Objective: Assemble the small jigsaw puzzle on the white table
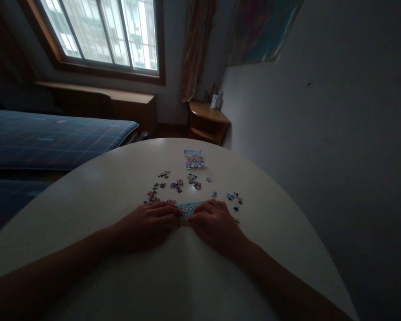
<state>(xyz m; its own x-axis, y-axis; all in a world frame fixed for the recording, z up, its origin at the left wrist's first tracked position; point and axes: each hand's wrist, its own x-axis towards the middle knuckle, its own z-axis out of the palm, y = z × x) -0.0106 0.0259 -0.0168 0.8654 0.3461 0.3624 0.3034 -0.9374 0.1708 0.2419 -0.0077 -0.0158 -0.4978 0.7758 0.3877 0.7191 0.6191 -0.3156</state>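
A joined section of a jigsaw puzzle (188,207), mostly light blue with pale lettering, lies flat on the white round table (127,285). My left hand (150,223) covers its left end, the fingers together and curled against it. From the other side, my right hand (217,225) grips the section's right part with bent fingers; any single piece beneath the fingertips is hidden. Loose jigsaw pieces (177,185) are scattered just beyond both hands. More loose pieces (235,199) lie to the right of my right hand.
Farther back on the table is a small printed picture sheet (194,159). Beyond the table's left edge stands a bed with a blue checked mattress (60,138). A wooden corner shelf (209,118) is behind the table, and a wall (307,147) rises on the right.
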